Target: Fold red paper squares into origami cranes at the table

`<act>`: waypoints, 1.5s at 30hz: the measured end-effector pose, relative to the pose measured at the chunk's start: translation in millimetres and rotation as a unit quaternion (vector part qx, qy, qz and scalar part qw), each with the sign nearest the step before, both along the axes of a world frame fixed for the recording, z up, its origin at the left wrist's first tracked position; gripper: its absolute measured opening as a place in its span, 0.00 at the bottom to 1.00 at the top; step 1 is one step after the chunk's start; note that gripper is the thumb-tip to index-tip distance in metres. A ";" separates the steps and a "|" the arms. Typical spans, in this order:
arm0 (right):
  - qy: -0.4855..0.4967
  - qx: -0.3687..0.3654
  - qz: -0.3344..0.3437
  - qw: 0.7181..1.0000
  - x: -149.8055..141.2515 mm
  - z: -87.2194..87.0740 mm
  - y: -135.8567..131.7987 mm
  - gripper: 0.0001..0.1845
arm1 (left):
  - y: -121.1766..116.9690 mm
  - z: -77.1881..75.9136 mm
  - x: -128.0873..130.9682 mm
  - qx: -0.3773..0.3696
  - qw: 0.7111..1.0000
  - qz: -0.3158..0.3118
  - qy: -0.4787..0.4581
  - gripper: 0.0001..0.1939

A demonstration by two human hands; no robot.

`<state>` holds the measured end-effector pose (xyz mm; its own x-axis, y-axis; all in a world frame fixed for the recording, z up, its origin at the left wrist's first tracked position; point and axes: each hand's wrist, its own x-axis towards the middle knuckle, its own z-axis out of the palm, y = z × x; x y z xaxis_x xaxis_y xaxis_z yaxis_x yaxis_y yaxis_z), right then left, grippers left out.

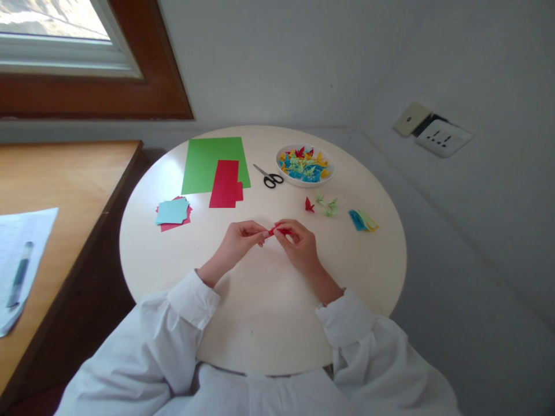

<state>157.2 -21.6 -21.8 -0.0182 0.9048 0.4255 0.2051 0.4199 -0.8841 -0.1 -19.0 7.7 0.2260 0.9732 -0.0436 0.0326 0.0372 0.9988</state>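
Note:
Between the fingertips of both hands is a small folded piece of red paper (272,232), mostly covered by the fingers. My left hand (243,238) pinches its left end, and my right hand (298,242) pinches the right end. Beyond my right hand, a red paper crane (309,205) sits on the table beside several pale green cranes (332,207). A white bowl (305,184) farther back holds many small cranes in red, yellow, blue and green.
Black-handled scissors (269,178) lie left of the bowl. Red paper strips (224,182) overlap a green sheet (197,164). Small blue and red squares (172,212) are stacked at left; folded blue, green and yellow papers (363,221) lie at right on the round table (264,323).

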 end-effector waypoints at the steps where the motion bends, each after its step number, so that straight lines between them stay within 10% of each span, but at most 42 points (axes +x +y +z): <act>1: -0.004 0.009 -0.002 1.000 0.1 -0.4 0.0 0.02 | 0.6 -1.5 -0.4 -0.005 1.000 -0.007 -0.013 0.10; 45: -0.116 0.131 -0.060 0.983 -2.7 7.9 -1.8 0.04 | 1.0 -3.9 -0.9 -0.089 0.992 0.046 -0.080 0.11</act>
<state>154.5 -23.3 -13.9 -0.0427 0.7665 0.6408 0.4496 0.5876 -0.6728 -1.0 -18.0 3.8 0.1551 0.9702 -0.1864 -0.1373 0.2080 0.9684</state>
